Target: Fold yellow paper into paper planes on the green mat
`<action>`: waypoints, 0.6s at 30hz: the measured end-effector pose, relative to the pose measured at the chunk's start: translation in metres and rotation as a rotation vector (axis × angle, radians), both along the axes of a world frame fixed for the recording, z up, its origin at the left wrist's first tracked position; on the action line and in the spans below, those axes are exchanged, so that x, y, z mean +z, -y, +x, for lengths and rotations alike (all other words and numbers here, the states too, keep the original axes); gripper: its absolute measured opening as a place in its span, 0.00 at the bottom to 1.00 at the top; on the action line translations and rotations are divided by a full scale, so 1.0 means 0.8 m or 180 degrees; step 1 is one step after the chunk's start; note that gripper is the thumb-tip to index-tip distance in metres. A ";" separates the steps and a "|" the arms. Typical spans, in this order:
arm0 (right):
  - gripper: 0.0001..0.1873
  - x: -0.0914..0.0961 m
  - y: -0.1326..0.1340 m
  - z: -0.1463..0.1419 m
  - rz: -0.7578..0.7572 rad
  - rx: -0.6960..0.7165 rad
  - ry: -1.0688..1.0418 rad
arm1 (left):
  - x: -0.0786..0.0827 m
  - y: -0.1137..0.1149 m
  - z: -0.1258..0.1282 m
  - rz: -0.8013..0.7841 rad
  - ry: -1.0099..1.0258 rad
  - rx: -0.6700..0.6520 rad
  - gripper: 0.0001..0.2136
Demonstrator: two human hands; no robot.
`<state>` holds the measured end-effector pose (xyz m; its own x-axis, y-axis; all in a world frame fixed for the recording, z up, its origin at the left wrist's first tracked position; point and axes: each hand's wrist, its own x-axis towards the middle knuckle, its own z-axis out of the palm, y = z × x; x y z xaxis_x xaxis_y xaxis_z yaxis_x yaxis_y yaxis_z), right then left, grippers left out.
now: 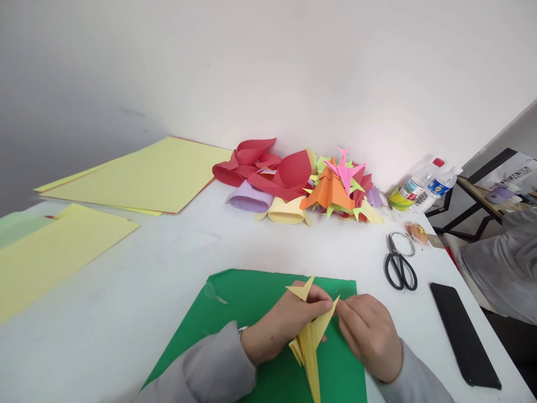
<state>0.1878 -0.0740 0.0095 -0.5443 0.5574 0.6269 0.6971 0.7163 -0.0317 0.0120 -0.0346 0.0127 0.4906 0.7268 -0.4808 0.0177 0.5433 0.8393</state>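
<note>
A folded yellow paper airplane (310, 352) is held above a green sheet (201, 330) on the white table. My left hand (289, 316) grips its body, with the forked tail sticking up past the fingers and the long nose pointing toward me. My right hand (371, 330) pinches at the tip of the right wing, its thumb and finger closed there. The other wing looks folded or rolled under my left hand, and part of it is hidden.
Large yellow sheets (138, 170) lie at the left. Folded paper pieces (289, 173), with orange and pink planes on top, are piled by the wall. Scissors (400, 266), a tape roll (403, 244), a black case (464, 336) and bottles (419, 182) stand right. A seated person's grey clothing (499, 263) shows beyond.
</note>
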 end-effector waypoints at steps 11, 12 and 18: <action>0.13 -0.001 0.006 -0.001 0.0314 0.0059 0.0719 | -0.007 -0.003 0.000 -0.0174 0.0228 0.0114 0.16; 0.13 -0.001 0.006 -0.003 0.0295 0.0053 0.0679 | -0.008 -0.003 0.000 -0.0142 0.0221 0.0110 0.16; 0.12 0.004 0.009 -0.005 -0.0735 0.0055 -0.0567 | -0.010 -0.004 -0.001 -0.0107 0.0275 0.0106 0.17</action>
<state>0.1839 -0.0808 0.0129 -0.4477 0.6881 0.5710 0.6536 0.6876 -0.3161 0.0114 -0.0311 0.0051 0.5070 0.7275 -0.4622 -0.0726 0.5704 0.8182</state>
